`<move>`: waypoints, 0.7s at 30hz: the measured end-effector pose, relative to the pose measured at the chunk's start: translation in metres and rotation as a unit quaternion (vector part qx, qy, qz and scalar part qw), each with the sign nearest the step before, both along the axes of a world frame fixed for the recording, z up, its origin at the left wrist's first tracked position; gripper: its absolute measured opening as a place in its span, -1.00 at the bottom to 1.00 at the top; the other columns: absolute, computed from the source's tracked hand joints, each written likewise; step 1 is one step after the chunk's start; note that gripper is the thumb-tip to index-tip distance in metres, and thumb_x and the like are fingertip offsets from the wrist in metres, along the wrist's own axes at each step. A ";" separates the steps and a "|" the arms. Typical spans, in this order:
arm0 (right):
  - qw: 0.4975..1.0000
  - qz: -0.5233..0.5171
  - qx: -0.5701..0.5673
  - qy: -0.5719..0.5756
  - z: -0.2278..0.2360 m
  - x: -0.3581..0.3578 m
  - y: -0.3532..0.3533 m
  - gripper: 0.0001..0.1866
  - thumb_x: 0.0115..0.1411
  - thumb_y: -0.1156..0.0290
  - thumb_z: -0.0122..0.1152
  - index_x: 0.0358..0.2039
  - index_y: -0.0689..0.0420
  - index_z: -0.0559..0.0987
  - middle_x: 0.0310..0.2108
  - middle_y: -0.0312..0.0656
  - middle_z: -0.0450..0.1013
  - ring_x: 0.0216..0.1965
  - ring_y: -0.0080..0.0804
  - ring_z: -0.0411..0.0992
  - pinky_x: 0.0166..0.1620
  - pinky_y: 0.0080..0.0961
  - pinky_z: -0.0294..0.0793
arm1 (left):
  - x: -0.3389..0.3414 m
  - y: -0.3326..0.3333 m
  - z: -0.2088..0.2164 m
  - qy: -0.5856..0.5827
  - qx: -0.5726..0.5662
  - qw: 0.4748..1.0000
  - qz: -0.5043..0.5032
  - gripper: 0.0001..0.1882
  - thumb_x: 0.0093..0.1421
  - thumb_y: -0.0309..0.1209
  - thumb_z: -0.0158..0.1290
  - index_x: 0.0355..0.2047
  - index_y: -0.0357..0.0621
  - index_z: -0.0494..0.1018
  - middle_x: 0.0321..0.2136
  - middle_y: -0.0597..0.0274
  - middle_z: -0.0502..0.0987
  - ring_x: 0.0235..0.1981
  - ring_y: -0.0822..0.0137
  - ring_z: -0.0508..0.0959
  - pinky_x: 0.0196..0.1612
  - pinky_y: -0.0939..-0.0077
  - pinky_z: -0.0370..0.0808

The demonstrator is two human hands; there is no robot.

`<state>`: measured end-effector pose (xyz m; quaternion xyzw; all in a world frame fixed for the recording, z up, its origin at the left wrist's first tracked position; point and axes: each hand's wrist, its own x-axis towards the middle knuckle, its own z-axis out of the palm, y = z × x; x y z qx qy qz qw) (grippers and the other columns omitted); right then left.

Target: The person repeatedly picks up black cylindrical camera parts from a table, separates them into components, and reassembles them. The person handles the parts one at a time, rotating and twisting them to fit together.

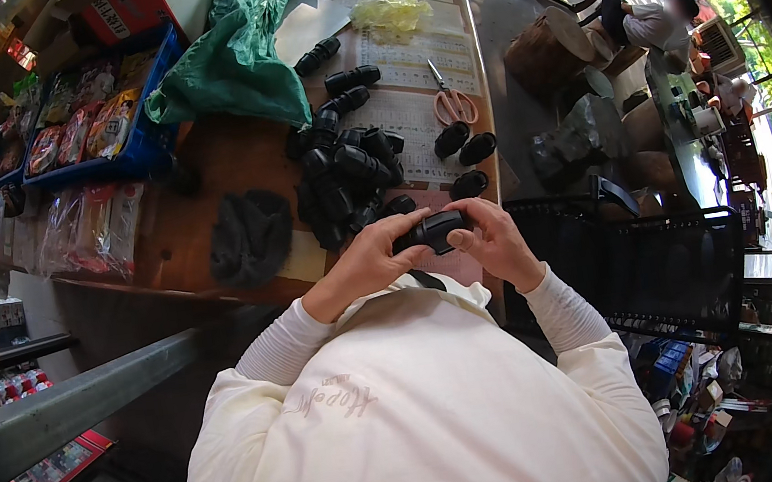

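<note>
Close to my body, at the table's near edge, both my hands hold one black plastic pipe coupling (438,231). My left hand (385,249) grips its left end, and the fingers of my right hand (495,236) close round the right end. Just beyond lies a heap of similar black couplings (356,162), some overlapping. Three short black pieces (464,148) sit apart from the heap on the right, near pink-handled scissors (452,101) whose blades point away from me. A crumpled dark grey cloth (251,236) rests left of the heap.
A green plastic bag (231,61) and a crumpled yellowish clear bag (391,16) lie on the wooden table (176,234). A blue crate (103,161) of packaged goods stands left. Right of me is a black crate (643,266); farther off, a person (655,25) sits near wooden stumps (548,49).
</note>
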<state>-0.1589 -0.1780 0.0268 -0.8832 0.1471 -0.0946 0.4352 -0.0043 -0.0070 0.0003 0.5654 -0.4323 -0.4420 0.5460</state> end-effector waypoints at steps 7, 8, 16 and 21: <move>0.987 -0.005 0.158 0.023 -0.011 -0.005 -0.001 -0.52 0.21 0.12 0.28 -0.03 0.22 0.46 -0.28 -0.28 0.45 -0.28 -0.62 0.41 -0.22 -0.68 0.44 | 0.003 -0.002 -0.008 -0.141 -0.019 0.990 0.015 -0.35 0.17 -0.38 0.20 0.23 -0.29 0.25 -0.15 0.10 0.51 -0.17 0.40 0.47 -0.08 0.50 0.44; 0.986 -0.004 0.168 0.024 -0.013 -0.007 -0.001 -0.53 0.21 0.15 0.28 -0.02 0.22 0.45 -0.28 -0.29 0.45 -0.27 -0.64 0.41 -0.21 -0.70 0.44 | 0.004 0.000 -0.006 -0.065 0.003 0.998 0.007 -0.34 0.18 -0.37 0.20 0.24 -0.28 0.23 -0.15 0.11 0.50 -0.18 0.40 0.47 -0.09 0.51 0.44; 0.978 -0.027 0.206 0.034 -0.008 -0.006 -0.004 -0.61 0.25 0.20 0.24 -0.06 0.22 0.46 -0.34 -0.33 0.46 -0.38 -0.68 0.38 -0.30 -0.74 0.43 | 0.018 0.005 -0.021 0.178 0.096 0.977 -0.061 -0.53 0.16 -0.35 0.22 0.02 -0.31 0.40 -0.31 0.28 0.49 -0.38 0.52 0.44 -0.26 0.67 0.42; 0.970 -0.064 0.225 0.062 -0.018 -0.007 -0.007 -0.59 0.24 0.19 0.25 -0.06 0.23 0.45 -0.35 -0.33 0.45 -0.40 -0.70 0.37 -0.33 -0.76 0.42 | 0.010 0.002 -0.022 -0.067 0.034 0.997 0.004 -0.40 0.12 -0.42 0.25 0.15 -0.26 0.31 -0.25 0.22 0.52 -0.27 0.50 0.47 -0.17 0.65 0.45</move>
